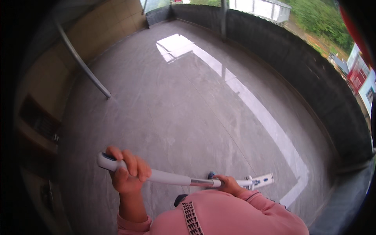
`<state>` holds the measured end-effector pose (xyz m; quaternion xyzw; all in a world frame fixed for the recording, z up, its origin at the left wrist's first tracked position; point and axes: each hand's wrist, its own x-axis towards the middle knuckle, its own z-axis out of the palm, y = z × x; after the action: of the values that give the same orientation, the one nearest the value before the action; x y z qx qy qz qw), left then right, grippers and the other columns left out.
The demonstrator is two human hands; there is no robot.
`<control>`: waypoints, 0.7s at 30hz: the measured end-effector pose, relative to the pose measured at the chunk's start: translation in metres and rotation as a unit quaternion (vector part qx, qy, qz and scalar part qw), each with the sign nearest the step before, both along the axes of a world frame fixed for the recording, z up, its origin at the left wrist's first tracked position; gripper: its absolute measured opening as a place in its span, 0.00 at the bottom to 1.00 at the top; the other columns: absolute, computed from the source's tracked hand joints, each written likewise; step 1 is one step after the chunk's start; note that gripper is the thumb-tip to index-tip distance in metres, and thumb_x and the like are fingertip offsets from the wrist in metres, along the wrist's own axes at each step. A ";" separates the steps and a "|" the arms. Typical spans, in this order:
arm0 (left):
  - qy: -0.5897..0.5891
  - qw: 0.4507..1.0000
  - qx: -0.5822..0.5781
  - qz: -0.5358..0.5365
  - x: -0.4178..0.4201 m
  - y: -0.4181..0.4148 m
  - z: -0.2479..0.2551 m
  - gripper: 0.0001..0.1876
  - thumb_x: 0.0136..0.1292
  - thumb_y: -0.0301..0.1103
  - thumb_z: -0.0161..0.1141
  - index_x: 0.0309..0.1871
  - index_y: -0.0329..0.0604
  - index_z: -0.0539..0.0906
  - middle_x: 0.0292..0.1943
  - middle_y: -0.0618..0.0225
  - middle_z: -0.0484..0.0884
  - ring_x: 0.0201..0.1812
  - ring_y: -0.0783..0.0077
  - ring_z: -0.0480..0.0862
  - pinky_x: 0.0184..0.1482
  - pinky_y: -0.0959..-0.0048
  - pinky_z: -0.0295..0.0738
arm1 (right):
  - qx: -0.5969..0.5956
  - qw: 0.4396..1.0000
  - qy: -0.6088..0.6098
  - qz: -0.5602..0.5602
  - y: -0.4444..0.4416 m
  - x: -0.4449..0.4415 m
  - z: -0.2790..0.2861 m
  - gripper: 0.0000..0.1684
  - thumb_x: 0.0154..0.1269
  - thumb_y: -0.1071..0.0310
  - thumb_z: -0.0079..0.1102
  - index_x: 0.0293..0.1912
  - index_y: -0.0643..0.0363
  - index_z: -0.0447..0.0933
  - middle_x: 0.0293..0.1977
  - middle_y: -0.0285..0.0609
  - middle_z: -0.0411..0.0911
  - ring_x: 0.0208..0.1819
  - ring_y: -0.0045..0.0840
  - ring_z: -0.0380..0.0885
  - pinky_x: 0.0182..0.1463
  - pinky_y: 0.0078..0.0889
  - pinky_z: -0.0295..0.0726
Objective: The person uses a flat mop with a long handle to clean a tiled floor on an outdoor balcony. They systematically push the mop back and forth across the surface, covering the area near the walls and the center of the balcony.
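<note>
A flat mop with a white and metal pole (170, 177) lies across the view in front of my pink top. My left hand (129, 169) is closed around the pale grip near the pole's rounded end. Farther down, my right hand (230, 185) holds the pole just past a white collar. Beyond that hand, the white mop head (263, 181) with blue parts rests near the grey floor (176, 117); its underside is hidden. A dark shoe tip (180, 199) shows below the pole, and a blue item (211, 175) beside the right hand is partly covered.
A metal post (83, 64) stands on the floor at the left. A low dark wall (279, 58) curves along the right, with another post (223, 23) beside it. A tiled wall (117, 20) borders the left. Bright reflections (176, 47) lie on the shiny floor.
</note>
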<state>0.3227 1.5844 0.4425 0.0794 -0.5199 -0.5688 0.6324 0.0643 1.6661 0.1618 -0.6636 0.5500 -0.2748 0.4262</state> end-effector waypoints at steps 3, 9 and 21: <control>-0.016 0.998 -0.044 -0.050 0.016 -0.032 -0.001 0.07 0.63 0.32 0.49 0.38 0.45 0.62 0.16 0.68 0.67 0.11 0.73 0.68 0.18 0.73 0.70 | 0.013 0.997 -0.035 0.064 -0.021 -0.001 0.014 0.26 0.44 0.56 0.68 0.44 0.53 0.74 0.31 0.51 0.78 0.35 0.42 0.78 0.38 0.34 0.76; 0.034 0.996 -0.010 0.079 0.108 -0.050 0.005 0.06 0.63 0.30 0.49 0.34 0.46 0.63 0.16 0.66 0.68 0.12 0.74 0.71 0.19 0.71 0.75 | 0.073 0.982 -0.012 0.176 -0.072 0.053 0.051 0.21 0.48 0.55 0.62 0.42 0.51 0.74 0.26 0.50 0.77 0.30 0.44 0.76 0.33 0.40 0.74; 0.079 0.972 -0.020 0.222 0.303 -0.095 0.053 0.04 0.64 0.26 0.43 0.33 0.44 0.61 0.15 0.68 0.63 0.10 0.74 0.64 0.15 0.73 0.67 | 0.009 0.948 0.121 0.293 -0.229 0.207 0.146 0.19 0.48 0.61 0.61 0.42 0.50 0.74 0.24 0.49 0.77 0.28 0.46 0.76 0.33 0.42 0.74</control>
<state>0.6261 1.4898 0.4953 0.1348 -0.4495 -0.4083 0.7830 0.2713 1.4375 0.3075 -0.8199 0.3814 -0.0508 0.4240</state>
